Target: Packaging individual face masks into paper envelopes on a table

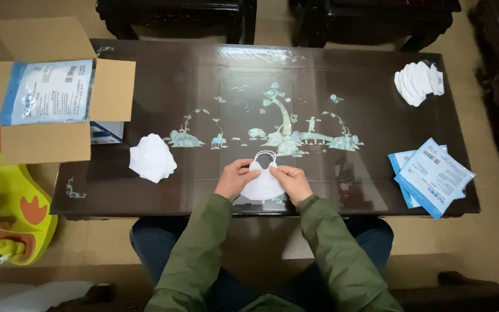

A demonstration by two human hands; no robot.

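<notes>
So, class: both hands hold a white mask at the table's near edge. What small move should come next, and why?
Probably carry the mask right to the pouches: both hands, left and right, pinch it folded, and the pouches lie flat within reach.

Both hands close together, left hand (235, 178), right hand (291, 180), fingers pinched, green-sleeved forearms converging

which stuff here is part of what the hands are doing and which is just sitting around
In hand:
left hand, right hand, folded white mask held between them; loose masks, stacked masks, blue-and-white packets, open carton.

Lying about:
yellow toy, dark chairs.
</notes>
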